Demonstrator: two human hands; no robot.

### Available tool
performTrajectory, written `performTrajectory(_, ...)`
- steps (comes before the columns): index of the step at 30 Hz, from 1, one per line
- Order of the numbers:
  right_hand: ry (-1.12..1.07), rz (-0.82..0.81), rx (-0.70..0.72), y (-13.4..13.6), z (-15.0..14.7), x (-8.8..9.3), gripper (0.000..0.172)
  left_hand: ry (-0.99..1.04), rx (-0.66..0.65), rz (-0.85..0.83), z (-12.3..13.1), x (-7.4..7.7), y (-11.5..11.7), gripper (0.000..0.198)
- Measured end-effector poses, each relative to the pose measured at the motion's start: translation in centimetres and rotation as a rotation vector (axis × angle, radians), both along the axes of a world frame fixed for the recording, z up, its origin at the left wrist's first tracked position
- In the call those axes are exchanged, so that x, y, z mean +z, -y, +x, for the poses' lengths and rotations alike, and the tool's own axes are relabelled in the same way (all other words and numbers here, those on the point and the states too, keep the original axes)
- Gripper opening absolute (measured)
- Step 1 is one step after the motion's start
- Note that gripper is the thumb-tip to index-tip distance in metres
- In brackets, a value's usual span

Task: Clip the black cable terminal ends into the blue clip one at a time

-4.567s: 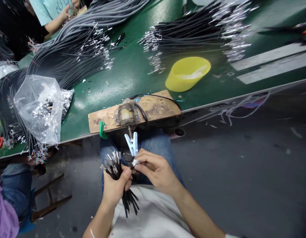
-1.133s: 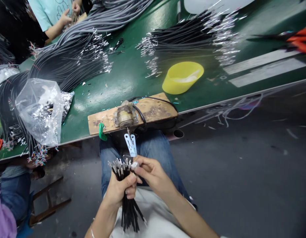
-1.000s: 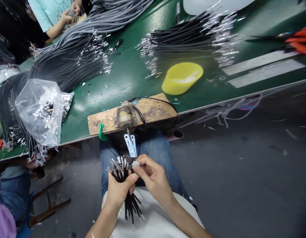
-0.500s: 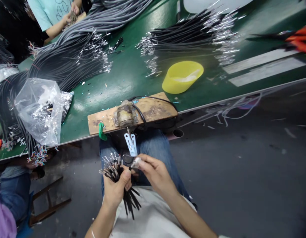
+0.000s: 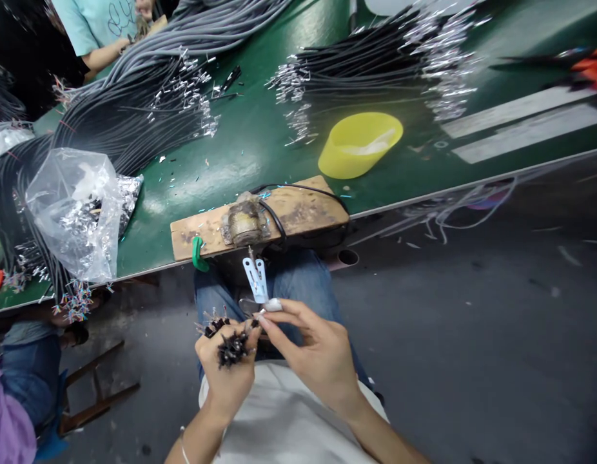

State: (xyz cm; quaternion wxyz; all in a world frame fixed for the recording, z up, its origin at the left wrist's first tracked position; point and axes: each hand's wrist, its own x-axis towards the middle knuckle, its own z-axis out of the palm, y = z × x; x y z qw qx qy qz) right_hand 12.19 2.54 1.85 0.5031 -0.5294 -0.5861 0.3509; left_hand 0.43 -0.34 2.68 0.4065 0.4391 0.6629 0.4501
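Note:
My left hand (image 5: 225, 367) is closed around a bundle of short black cables (image 5: 232, 348). Their cut ends face up toward me, and stripped wire tips stick out past the knuckles. My right hand (image 5: 308, 348) pinches the end of one cable (image 5: 256, 321) beside my left thumb and forefinger. Something white or silvery (image 5: 273, 305) covers the tip of my right forefinger. Just beyond the fingers, a light-blue clothespin (image 5: 256, 278) hangs from the metal tip of a small motor-like device (image 5: 246, 222). That device is mounted on a wooden board (image 5: 303, 209) at the table edge.
On the green table (image 5: 216, 167) lie black cables with silvery ends (image 5: 361, 67), a yellow ring-shaped container (image 5: 359, 147), orange-handled pliers (image 5: 591, 67) and a clear plastic bag (image 5: 73, 216). A green clip (image 5: 198, 253) grips the board. Grey cables (image 5: 206, 32) lie near another person (image 5: 98, 32).
My left wrist has turned, so the bundle's cut black ends now face up instead of hanging down. My right fingers have shifted slightly left against the bundle.

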Motion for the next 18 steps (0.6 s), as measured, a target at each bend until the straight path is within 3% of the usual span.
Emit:
performTrajectory(3, 0.127, 0.109, -0.039, 0.0, -0.3, 0.4, 0.010, 0.007, 0.000, -0.001, 0.0, -0.3, 0.3, 0.005)
performTrajectory(6, 0.081, 0.106, -0.101, 0.1, -0.7, 0.3, 0.010, 0.063, 0.017, -0.027, 0.0, -0.7, 0.3, 0.012)
performTrajectory(8, -0.107, -0.031, -0.114, 0.0, -0.8, 0.1, 0.011, 0.142, 0.009, -0.066, 0.2, -1.1, 0.1, 0.021)
performTrajectory(10, -0.379, -0.267, -0.092, -0.1, -0.9, -0.3, 0.015, 0.253, -0.026, -0.121, 0.2, -1.6, 0.0, 0.026)
performTrajectory(14, -0.931, -0.735, 0.055, -0.8, -1.0, -0.7, 0.024, 0.468, -0.112, -0.214, 0.2, -2.2, -0.2, 0.037)
performTrajectory(16, -1.109, -0.833, 0.150, -1.2, -0.9, -0.8, 0.024, 0.542, -0.125, -0.241, 0.2, -2.2, -0.2, 0.040)
performTrajectory(18, -1.154, -0.815, 0.204, -1.5, -0.7, -1.0, 0.019, 0.590, -0.123, -0.262, 0.2, -2.2, -0.3, 0.041)
